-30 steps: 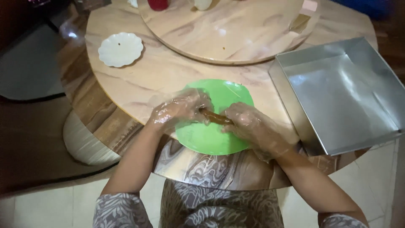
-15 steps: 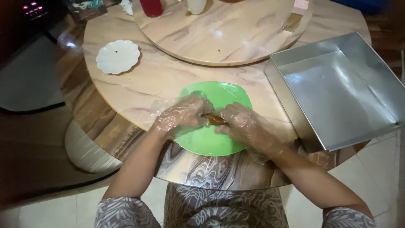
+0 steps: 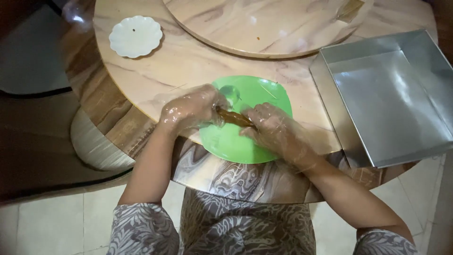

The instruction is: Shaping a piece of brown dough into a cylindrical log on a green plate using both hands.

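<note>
A brown roll (image 3: 234, 117) lies across the green plate (image 3: 264, 94) at the near edge of the round marble table (image 3: 188, 61), pinched at each end by the left hand (image 3: 191, 109) and right hand (image 3: 272, 126), both in thin clear gloves. To the right an empty square metal tray (image 3: 391, 99) overhangs the edge. A small white scalloped dish (image 3: 135, 36) sits far left, beside the raised turntable (image 3: 264, 23).

Bare tabletop (image 3: 188, 66) between white scalloped dish (image 3: 135, 36) and green plate (image 3: 257, 94); steel tray (image 3: 391, 99) close on right, raised turntable (image 3: 264, 23) beyond.
</note>
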